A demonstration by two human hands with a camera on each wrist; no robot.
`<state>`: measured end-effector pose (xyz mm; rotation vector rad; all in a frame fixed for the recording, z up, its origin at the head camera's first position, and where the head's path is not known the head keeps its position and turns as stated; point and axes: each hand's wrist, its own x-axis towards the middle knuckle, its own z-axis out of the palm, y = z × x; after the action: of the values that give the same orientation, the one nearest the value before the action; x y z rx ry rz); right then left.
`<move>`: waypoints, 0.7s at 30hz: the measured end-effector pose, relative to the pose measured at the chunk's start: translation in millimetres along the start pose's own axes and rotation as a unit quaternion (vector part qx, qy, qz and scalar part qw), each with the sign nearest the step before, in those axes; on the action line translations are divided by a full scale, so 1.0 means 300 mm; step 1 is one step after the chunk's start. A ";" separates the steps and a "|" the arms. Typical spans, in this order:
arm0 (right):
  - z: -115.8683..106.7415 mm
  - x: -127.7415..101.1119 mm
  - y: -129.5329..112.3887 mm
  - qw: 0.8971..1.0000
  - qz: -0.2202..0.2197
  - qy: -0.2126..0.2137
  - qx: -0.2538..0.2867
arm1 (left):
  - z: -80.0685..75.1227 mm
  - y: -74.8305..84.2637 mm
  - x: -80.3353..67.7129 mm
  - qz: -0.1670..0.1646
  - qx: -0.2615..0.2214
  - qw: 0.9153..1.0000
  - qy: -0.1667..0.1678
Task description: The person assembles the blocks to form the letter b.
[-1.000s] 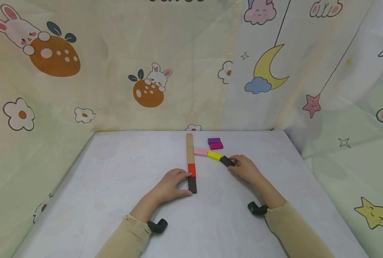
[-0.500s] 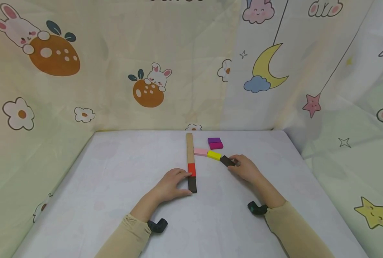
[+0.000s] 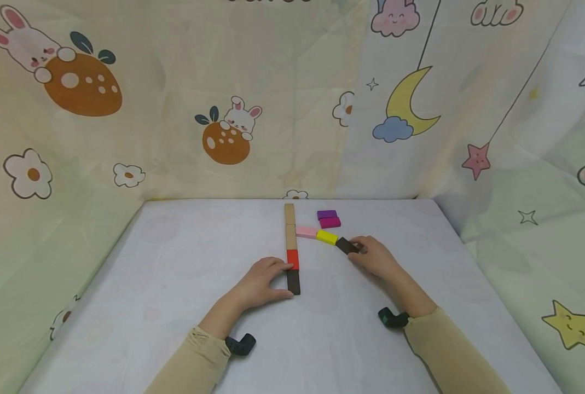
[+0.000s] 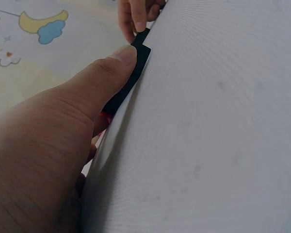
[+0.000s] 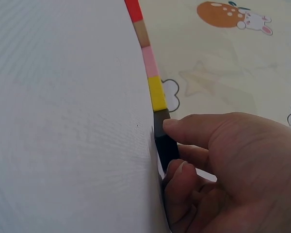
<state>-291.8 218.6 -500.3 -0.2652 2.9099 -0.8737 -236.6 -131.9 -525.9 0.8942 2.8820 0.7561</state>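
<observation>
In the head view my left hand (image 3: 260, 283) rests at a row of small blocks. Its index fingertip touches the red block (image 3: 293, 258), and its thumb lies at the near end of a dark block (image 3: 294, 283). Two tan blocks (image 3: 290, 236) continue that row away from me. A side row branches right: a pink block (image 3: 306, 232), a yellow block (image 3: 326, 237), then another dark block (image 3: 346, 245). My right hand (image 3: 377, 258) pinches this last dark block at its outer end between thumb and fingers. In the right wrist view the fingers hide part of the dark block (image 5: 167, 150).
A purple block (image 3: 327, 214) and a magenta block (image 3: 330, 222) lie side by side behind the side row. The white tabletop (image 3: 322, 339) ends at a printed cloth backdrop (image 3: 164, 109) at the back and sides.
</observation>
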 end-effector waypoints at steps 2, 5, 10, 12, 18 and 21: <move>0.001 0.002 0.003 1.000 -0.003 0.000 -0.001 | 0.000 -0.001 0.000 0.001 -0.001 1.000 0.002; 0.000 0.002 0.003 1.000 -0.002 0.000 0.001 | 0.002 -0.002 -0.001 0.001 0.001 1.000 0.001; 0.000 0.003 0.009 1.000 -0.005 -0.003 0.002 | 0.004 -0.004 -0.001 0.000 0.001 1.000 -0.001; 0.000 0.006 0.012 1.000 -0.006 -0.004 0.014 | 0.004 -0.003 -0.002 0.001 -0.002 1.000 -0.001; -0.013 0.016 0.015 0.998 0.009 -0.006 0.066 | 0.003 -0.002 -0.007 -0.005 -0.004 1.000 -0.006; -0.025 0.022 0.019 0.997 0.020 -0.007 0.074 | 0.001 -0.002 -0.007 -0.008 -0.004 1.000 -0.007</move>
<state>-300.1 226.1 -497.4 -0.2010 2.8076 -1.0705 -235.1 -133.3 -526.6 0.8720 2.8678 0.7561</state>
